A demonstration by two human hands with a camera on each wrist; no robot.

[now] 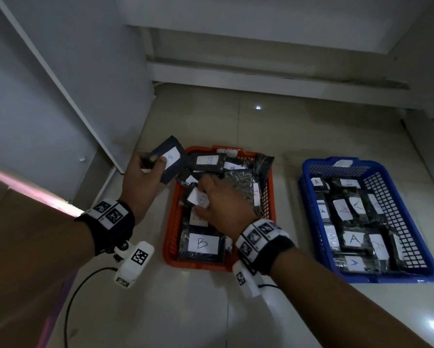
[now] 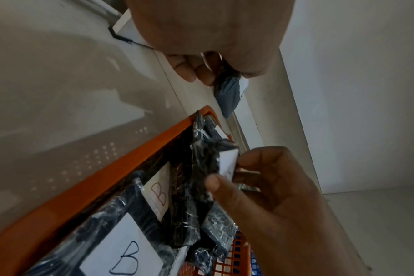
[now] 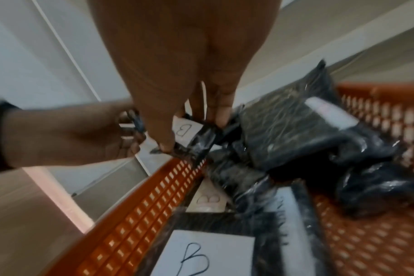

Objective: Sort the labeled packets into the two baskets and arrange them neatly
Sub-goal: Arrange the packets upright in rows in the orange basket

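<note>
Left hand [image 1: 140, 177] raised over the far-left corner of the orange slotted plastic basket [image 1: 170, 234], thumb and fingers curled round a dark grey flat packet with a white B label [image 1: 169, 163]; packet clear of the basket contents. Right hand [image 1: 223, 204] low inside the same basket, fingertips [image 3: 221, 119] pinching a small black shiny-wrapped packet with a white B label [image 3: 196, 134], lifted at a tilt above the heap.

Orange basket: B packets only, as far as labels read; near row flat, with a large black packet bearing a big B label [image 1: 202, 243] at the near end; far half jumbled and overlapping. Blue slotted plastic basket [image 1: 412, 209] to the right, well apart, holding A-labelled packets in rough rows.

Judged: sorting largely done, tidying of the B side in hand. Best course: lay the pinched packet flat, label up, edge against its neighbour; flatten the far heap before setting down the grey packet.
</note>
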